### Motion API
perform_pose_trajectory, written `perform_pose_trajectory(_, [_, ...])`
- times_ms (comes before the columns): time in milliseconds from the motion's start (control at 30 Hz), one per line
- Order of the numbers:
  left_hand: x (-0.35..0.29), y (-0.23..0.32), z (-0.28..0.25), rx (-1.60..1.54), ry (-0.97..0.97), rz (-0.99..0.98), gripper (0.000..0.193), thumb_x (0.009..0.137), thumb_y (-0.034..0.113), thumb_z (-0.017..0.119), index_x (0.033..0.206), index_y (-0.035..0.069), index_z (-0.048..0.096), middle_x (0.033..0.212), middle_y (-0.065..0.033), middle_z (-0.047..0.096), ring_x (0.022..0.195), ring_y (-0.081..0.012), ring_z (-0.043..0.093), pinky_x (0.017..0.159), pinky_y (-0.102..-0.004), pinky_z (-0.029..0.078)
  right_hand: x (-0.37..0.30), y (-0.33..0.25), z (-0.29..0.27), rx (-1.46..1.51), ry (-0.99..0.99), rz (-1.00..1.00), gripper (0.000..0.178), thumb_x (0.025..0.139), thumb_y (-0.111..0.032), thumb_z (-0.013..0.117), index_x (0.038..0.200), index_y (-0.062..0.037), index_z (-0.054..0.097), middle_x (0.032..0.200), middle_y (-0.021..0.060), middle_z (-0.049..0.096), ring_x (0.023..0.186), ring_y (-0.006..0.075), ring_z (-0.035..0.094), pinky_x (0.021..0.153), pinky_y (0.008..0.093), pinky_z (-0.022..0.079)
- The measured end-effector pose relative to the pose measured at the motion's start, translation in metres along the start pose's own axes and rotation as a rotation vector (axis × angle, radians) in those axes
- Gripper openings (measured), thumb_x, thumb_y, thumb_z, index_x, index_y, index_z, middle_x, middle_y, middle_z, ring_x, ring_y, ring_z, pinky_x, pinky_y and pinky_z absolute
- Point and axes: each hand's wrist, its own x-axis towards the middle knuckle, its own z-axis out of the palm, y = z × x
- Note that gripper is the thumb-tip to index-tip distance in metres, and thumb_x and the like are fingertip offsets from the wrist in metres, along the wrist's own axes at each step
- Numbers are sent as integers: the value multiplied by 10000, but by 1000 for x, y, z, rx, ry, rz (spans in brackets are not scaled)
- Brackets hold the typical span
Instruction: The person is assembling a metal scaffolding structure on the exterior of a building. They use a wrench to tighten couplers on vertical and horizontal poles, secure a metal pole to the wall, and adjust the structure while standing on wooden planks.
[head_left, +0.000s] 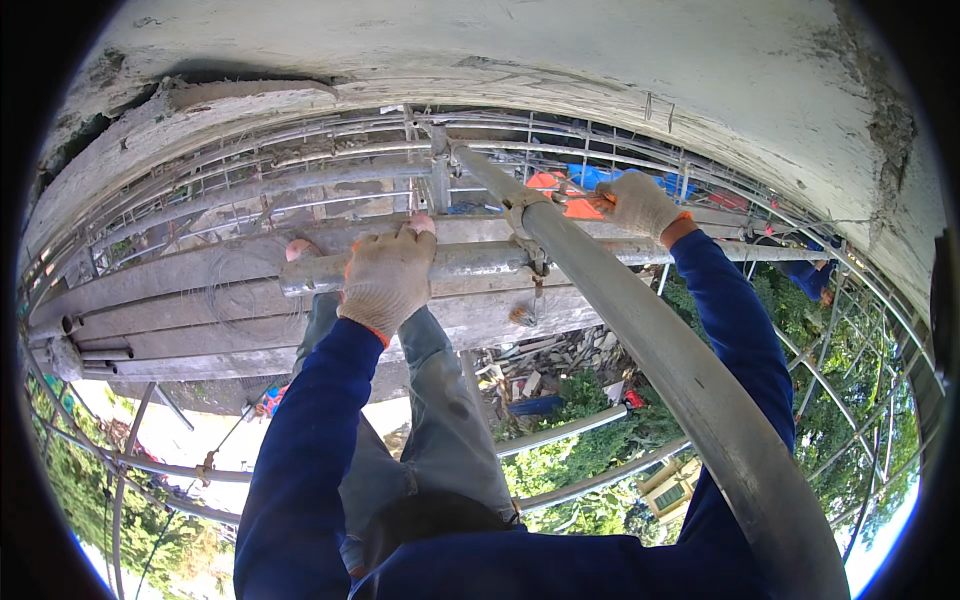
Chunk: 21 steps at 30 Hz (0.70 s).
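A horizontal grey scaffold tube (480, 258) runs in front of my legs. My left hand (388, 278), in a pale knitted glove with orange trim, is closed round it near its left end. A thicker-looking slanted tube (640, 320) crosses over it, passing up to the right of my body. Where they cross is a metal coupler (532, 262); a second rusty clamp (522, 205) sits higher on the slanted tube. My gloved right hand (640, 205), beyond the slanted tube, is closed on a short brownish metal tool pointing toward that clamp. Its exact kind is unclear.
I stand on metal planks (200, 290), with an upright post (440, 170) ahead. A concrete wall (560, 50) spans the far side. Rubble (540, 365) and trees (590, 410) show far below. Another person's blue sleeve (805, 275) appears at the right.
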Motion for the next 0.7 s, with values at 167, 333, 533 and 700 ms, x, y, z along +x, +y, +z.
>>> perform_pose_trajectory(167, [0, 0, -1, 9, -9, 4, 579, 758, 275, 794, 1278, 92, 618, 1045, -84, 704, 1007, -273, 698, 873, -423, 552, 6, 7, 22, 60, 50, -64, 268, 949, -346, 629, 922, -102, 735, 723, 172, 671, 677, 398, 649, 608, 482, 496])
perform_pose_trajectory(333, [0, 1, -5, 10, -32, 0, 557, 748, 271, 797, 1247, 91, 627, 1042, -89, 705, 1003, -273, 701, 870, -426, 553, 3, -3, 9, -15, -116, 62, 407, 1003, -451, 547, 933, -105, 749, 730, 195, 684, 687, 409, 669, 641, 507, 525])
perform_pose_trajectory(533, [1, -4, 3, -10, 48, 47, 536, 738, 247, 793, 1221, 87, 622, 984, -92, 720, 970, -272, 715, 820, -425, 557, -5, -11, -6, 89, -178, 85, 449, 999, -477, 560, 951, -70, 743, 770, 171, 705, 759, 384, 684, 708, 484, 546])
perform_pose_trajectory(700, [-1, -6, 9, -49, 171, 83, 461, 757, 173, 735, 1193, 72, 625, 949, -89, 728, 924, -278, 729, 778, -416, 559, -6, -20, -4, 230, -176, 228, 607, 971, -602, 525, 888, -32, 714, 760, 151, 711, 774, 347, 702, 708, 478, 544])
